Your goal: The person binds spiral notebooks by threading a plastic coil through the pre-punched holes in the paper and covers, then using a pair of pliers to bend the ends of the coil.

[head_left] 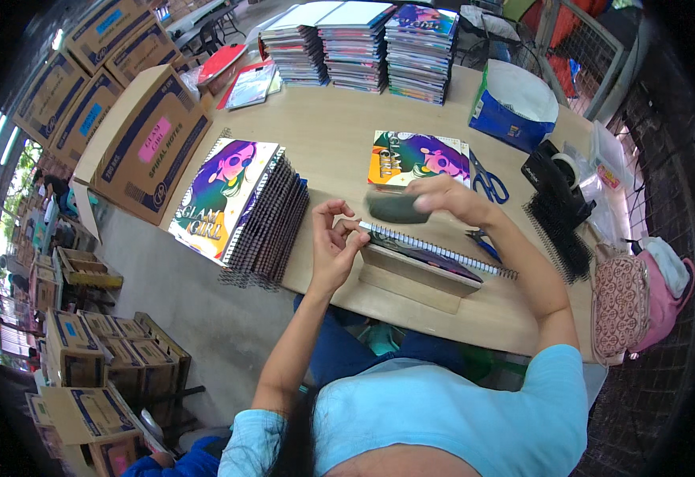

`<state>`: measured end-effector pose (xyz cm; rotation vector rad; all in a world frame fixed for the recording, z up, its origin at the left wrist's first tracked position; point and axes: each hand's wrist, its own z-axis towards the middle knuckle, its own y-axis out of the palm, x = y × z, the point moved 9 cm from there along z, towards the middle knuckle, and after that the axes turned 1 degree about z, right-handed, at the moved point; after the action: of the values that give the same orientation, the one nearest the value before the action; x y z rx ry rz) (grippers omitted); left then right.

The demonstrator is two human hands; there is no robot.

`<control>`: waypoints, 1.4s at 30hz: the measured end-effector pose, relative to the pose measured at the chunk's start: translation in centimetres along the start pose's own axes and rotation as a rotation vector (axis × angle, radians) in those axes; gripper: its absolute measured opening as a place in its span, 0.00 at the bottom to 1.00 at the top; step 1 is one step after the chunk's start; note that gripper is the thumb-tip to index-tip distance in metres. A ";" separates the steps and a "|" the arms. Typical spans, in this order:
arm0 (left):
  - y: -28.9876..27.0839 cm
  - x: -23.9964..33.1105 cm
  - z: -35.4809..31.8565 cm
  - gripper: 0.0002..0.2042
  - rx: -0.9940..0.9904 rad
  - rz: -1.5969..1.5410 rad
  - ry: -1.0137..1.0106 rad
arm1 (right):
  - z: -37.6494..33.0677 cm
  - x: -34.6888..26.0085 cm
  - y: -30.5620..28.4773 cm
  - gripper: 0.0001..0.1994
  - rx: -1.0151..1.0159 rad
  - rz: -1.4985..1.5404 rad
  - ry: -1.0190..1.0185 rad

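Note:
A spiral notebook (435, 256) stands spine up in a wooden stand (407, 294) at the table's front edge. Its coil runs along the top and sticks out past the right end. My left hand (337, 242) pinches the left end of the spine, thumb against forefinger. Above the spine, my right hand (452, 199) is closed around a dark, flat, rounded object (397, 206), too smeared by motion to name. Printed covers or page blocks (423, 155) lie just beyond that hand. Left of my hands rises a pile of spiral-bound notebooks (240, 203) with colourful covers.
Blue-handled scissors (490, 184), pliers (484, 245), a black tape dispenser (554, 181) and black coils (560, 242) lie to the right. Tall stacks of unbound notebooks (355, 48) and a blue container (513, 107) stand at the back. Cartons (145, 147) crowd the left.

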<state>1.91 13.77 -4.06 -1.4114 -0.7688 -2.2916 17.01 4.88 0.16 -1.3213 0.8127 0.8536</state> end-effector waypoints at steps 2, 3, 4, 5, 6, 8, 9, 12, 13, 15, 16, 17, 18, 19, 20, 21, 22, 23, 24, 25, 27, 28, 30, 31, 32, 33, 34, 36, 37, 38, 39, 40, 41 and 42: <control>0.2 -0.2 0.1 0.30 0.001 0.014 0.030 | 0.4 3.4 1.0 0.21 -0.026 -0.012 0.188; 0.2 0.0 0.4 0.30 0.002 0.025 0.054 | 0.4 4.2 1.1 0.21 -0.078 -0.157 0.267; 0.2 -0.1 0.3 0.31 -0.006 0.022 0.036 | 0.2 5.0 1.1 0.21 -0.128 -0.302 0.345; 0.3 -0.3 0.1 0.32 -0.015 0.017 0.017 | -0.3 4.3 -0.2 0.20 0.047 -0.352 0.207; 0.1 -0.4 -0.1 0.33 -0.021 0.014 -0.003 | -2.3 4.1 -1.0 0.19 0.218 -0.397 0.065; 0.4 -0.4 -0.2 0.31 -0.095 0.045 -0.002 | -7.7 4.1 -2.9 0.20 0.423 -0.499 0.082; 0.5 -0.4 -0.5 0.31 -0.130 0.061 -0.003 | -10.8 4.7 -3.7 0.22 0.453 -0.556 0.244; 1.6 0.0 0.1 0.21 -0.129 0.078 -0.072 | -17.8 6.7 -2.5 0.24 0.503 -0.807 0.250; 1.7 0.0 0.3 0.18 -0.152 0.071 -0.062 | -18.8 7.1 -1.8 0.25 0.528 -0.871 0.237; 1.3 -0.4 0.6 0.12 -0.197 0.058 -0.042 | -19.7 7.6 -1.1 0.26 0.559 -0.957 0.246; 1.2 -0.8 0.8 0.10 -0.225 0.051 -0.038 | -19.9 8.3 -1.2 0.24 0.570 -0.930 0.269; 1.1 -1.2 0.9 0.09 -0.254 0.043 -0.034 | -20.0 9.2 -1.3 0.23 0.581 -0.904 0.292; 1.2 -1.3 1.1 0.08 -0.283 0.037 -0.027 | -19.8 9.5 -1.6 0.23 0.593 -0.877 0.312; 1.3 -1.6 1.0 0.08 -0.300 0.017 -0.044 | -20.2 9.3 -2.8 0.21 0.733 -0.723 0.276; 1.4 -1.9 0.9 0.09 -0.318 -0.004 -0.061 | -20.4 9.3 -4.2 0.20 0.867 -0.564 0.238; 1.3 -2.0 0.8 0.09 -0.328 -0.021 -0.078 | -20.2 9.3 -5.4 0.20 0.988 -0.397 0.194; 1.2 -2.0 0.7 0.10 -0.308 -0.071 -0.089 | -18.9 8.3 -5.9 0.19 0.957 -0.245 0.149; 1.2 -2.0 0.6 0.10 -0.287 -0.122 -0.100 | -17.8 6.9 -6.7 0.18 0.922 -0.094 0.104; 1.2 -2.1 0.6 0.10 -0.271 -0.178 -0.113 | -16.8 4.9 -7.1 0.18 0.888 0.051 0.063; 1.6 -1.7 0.7 0.10 -0.272 -0.180 -0.104 | -15.9 2.7 -7.3 0.18 0.854 -0.050 0.063; 2.3 -0.3 0.8 0.09 -0.265 -0.181 -0.081 | -13.5 -1.4 -7.0 0.19 0.775 -0.248 0.056; 2.3 -0.3 0.8 0.08 -0.267 -0.149 -0.075 | -12.0 -3.8 -6.4 0.20 0.697 -0.352 -0.016; 2.4 -0.6 0.7 0.07 -0.267 -0.084 -0.068 | -9.4 -8.0 -4.7 0.21 0.533 -0.550 -0.156; 2.4 -0.7 0.7 0.06 -0.266 -0.070 -0.056 | -8.4 -10.5 -3.7 0.21 0.479 -0.749 -0.244; 2.2 -0.8 0.8 0.06 -0.261 -0.055 -0.043 | -7.3 -12.9 -2.4 0.21 0.418 -0.946 -0.335; 2.2 -0.9 0.9 0.06 -0.262 -0.041 -0.030 | -6.4 -14.4 -1.0 0.20 0.356 -1.144 -0.423; 2.2 -1.1 1.0 0.06 -0.255 -0.043 -0.027 | -5.6 -14.9 -0.2 0.21 0.313 -1.175 -0.470; 2.2 -1.3 1.0 0.08 -0.238 -0.044 -0.020 | -4.2 -15.7 1.3 0.21 0.224 -1.232 -0.570; 2.0 -1.7 1.0 0.09 -0.240 -0.059 -0.026 | -3.8 -16.2 2.1 0.18 0.196 -1.264 -0.647; 1.9 -2.2 1.0 0.10 -0.242 -0.075 -0.033 | -3.3 -16.5 2.9 0.14 0.167 -1.294 -0.724; 2.0 -2.1 1.1 0.10 -0.245 -0.091 -0.040 | -3.1 -16.8 3.6 0.11 0.137 -1.323 -0.799; 2.1 -2.1 1.1 0.11 -0.231 -0.100 -0.041 | -2.8 -16.9 4.1 0.10 0.103 -1.351 -0.823; 2.2 -2.0 1.1 0.11 -0.217 -0.110 -0.043 | -2.5 -17.1 4.5 0.09 0.069 -1.380 -0.847; 2.2 -1.8 1.1 0.11 -0.202 -0.118 -0.044 | -2.4 -17.2 4.9 0.08 0.035 -1.407 -0.873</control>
<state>4.72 12.73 -4.68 -1.5450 -0.6644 -2.4961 4.59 1.65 12.83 -0.9801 -0.7721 0.1601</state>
